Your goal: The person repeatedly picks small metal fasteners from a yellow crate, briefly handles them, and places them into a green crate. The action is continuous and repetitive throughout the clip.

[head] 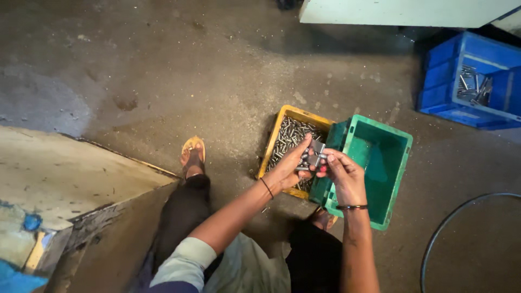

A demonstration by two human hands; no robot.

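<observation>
Tray of pins (290,135) lies left of, touching, the empty crate (399,163).

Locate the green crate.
Head view, right of centre: the green crate sits on the floor against the yellow crate, under the right hand.

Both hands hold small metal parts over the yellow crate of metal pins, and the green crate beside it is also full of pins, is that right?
Not quite: the head view shows the green crate empty. Both hands, left and right, do hold small metal parts over the yellow crate of pins.
</observation>
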